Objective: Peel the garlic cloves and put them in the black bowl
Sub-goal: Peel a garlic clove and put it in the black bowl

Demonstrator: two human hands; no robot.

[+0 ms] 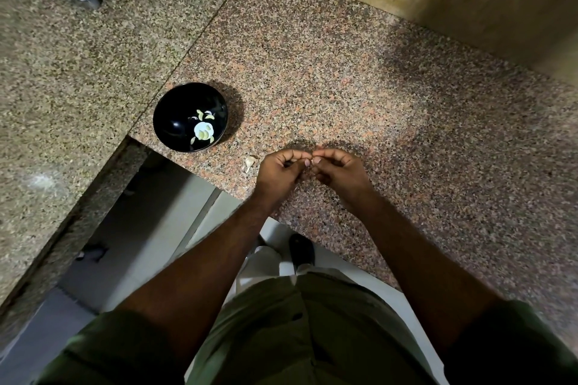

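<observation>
— Counting: one glossy round black bowl (190, 117), far left on the speckled granite counter (344, 72), holding several pale peeled garlic cloves (203, 134); one unpeeled papery clove (250, 162) just right.

— Hands?

— Left hand (280, 170) and right hand (339, 170) curled, fingertips meeting, pinching something tiny, mostly hidden.

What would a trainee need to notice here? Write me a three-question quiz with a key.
1. True or false: the black bowl already holds peeled cloves.
2. The garlic piece on the counter lies: A) inside the bowl, B) between the bowl and the left hand, C) right of the right hand.
3. What are both hands doing?

Key: 1 true. 2 B. 3 Their fingertips meet, pinching something small between them, mostly hidden, above the granite counter.
</observation>
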